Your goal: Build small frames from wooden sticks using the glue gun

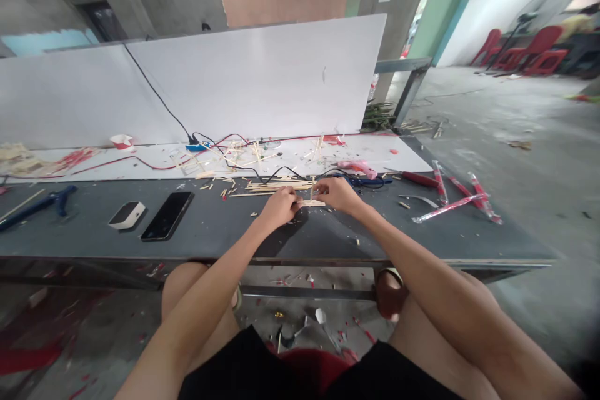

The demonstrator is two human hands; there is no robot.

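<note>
Close together over the middle of the dark table are my two hands, with a small assembly of pale wooden sticks point(313, 204) between them. My left hand point(283, 204) pinches the left end of the assembly. A short stick stands upright at its right part, and my right hand point(338, 194) has its fingers closed on that upright stick. Fingertips partly cover the wood. Just behind my hands lies a bundle of long thin sticks point(262, 187), with short cut pieces scattered to its left.
On the left lie a black phone point(167, 216), a small white box point(127, 215) and a blue tool point(60, 199). To the right are a red-handled tool point(420, 179) and red wrapped strips point(450, 207). A white panel point(234, 87) stands behind; cables cross the table.
</note>
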